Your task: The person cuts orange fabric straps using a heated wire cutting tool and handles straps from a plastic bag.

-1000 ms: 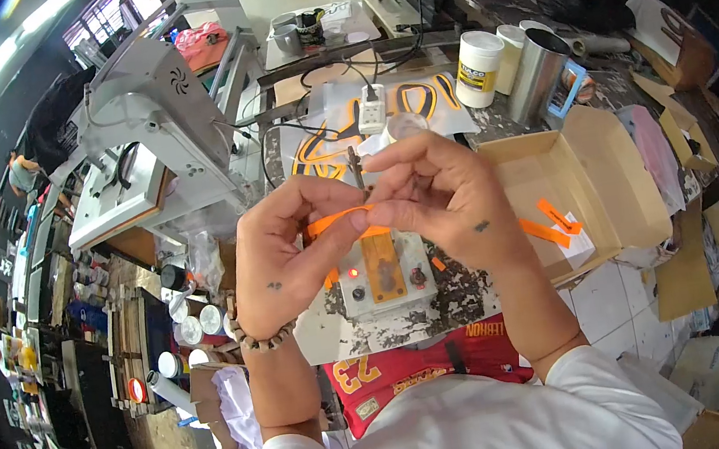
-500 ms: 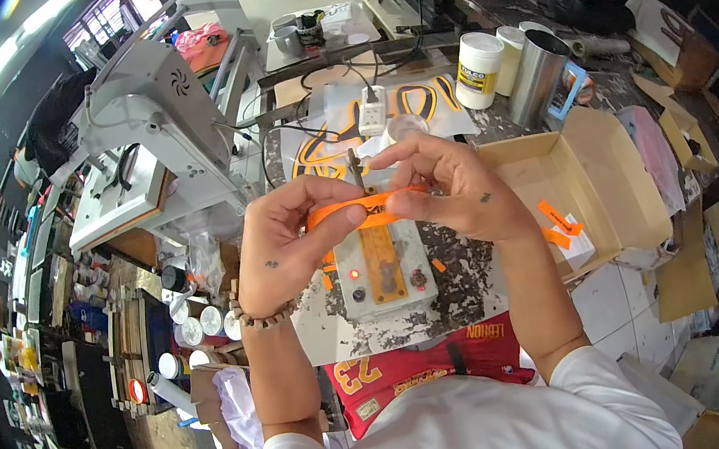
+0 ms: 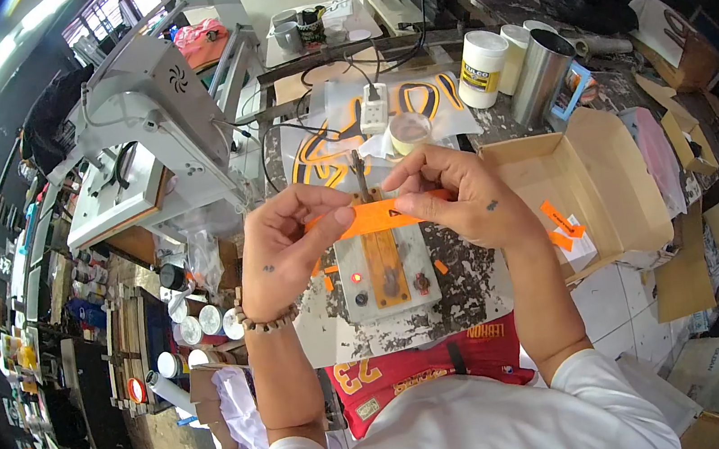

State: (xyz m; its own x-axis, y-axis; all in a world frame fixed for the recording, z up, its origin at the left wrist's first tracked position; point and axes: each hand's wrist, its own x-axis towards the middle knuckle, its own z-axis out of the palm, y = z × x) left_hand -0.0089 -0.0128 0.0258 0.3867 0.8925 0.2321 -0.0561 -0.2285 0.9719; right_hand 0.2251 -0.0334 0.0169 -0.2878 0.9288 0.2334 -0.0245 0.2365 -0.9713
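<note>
Between both hands an orange strip (image 3: 373,218) is stretched level, with a bit of dark print by the right thumb. My left hand (image 3: 294,242) pinches its left end between thumb and fingers. The right end is pinched by my right hand (image 3: 464,202). Beneath the strip sits a small grey device (image 3: 352,257) with a glowing red light, a knob and a yellowish-brown plate down its middle. An upright metal piece (image 3: 359,174) stands at its far end, just beyond the strip. Small orange scraps (image 3: 440,266) lie beside the device.
An open cardboard box (image 3: 636,188) at right holds printed orange strips (image 3: 562,220). Behind are a tape roll (image 3: 410,131), a power strip (image 3: 374,109), cables, a white tub (image 3: 482,69) and a metal cylinder (image 3: 543,78). A heat press (image 3: 141,117) stands at left.
The strip now shows a wider, mostly plain orange face, with less print visible between the thumbs. Both hands stay close to where they were, still gripping it.
</note>
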